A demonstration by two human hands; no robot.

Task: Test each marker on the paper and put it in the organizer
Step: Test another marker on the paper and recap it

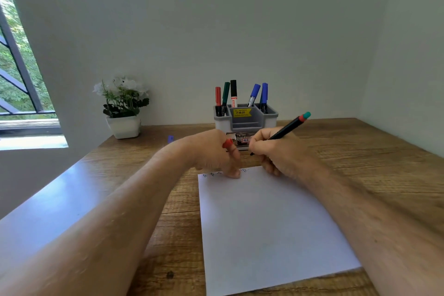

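Note:
A white sheet of paper (266,223) lies on the wooden desk, with small marks along its top edge. My right hand (274,151) grips a black marker (287,128) with a red and teal end, its tip just above the paper's top edge. My left hand (216,154) holds a red cap (227,143) between its fingers, and its fingertips press on the paper's top edge. Behind the hands stands a grey and white organizer (245,119) with several markers upright in it: red, green, black and two blue.
A white pot with white flowers (123,108) stands at the back left of the desk (372,151). A small blue object (170,138) lies on the desk beside my left wrist. A window is at the far left, walls close behind and to the right.

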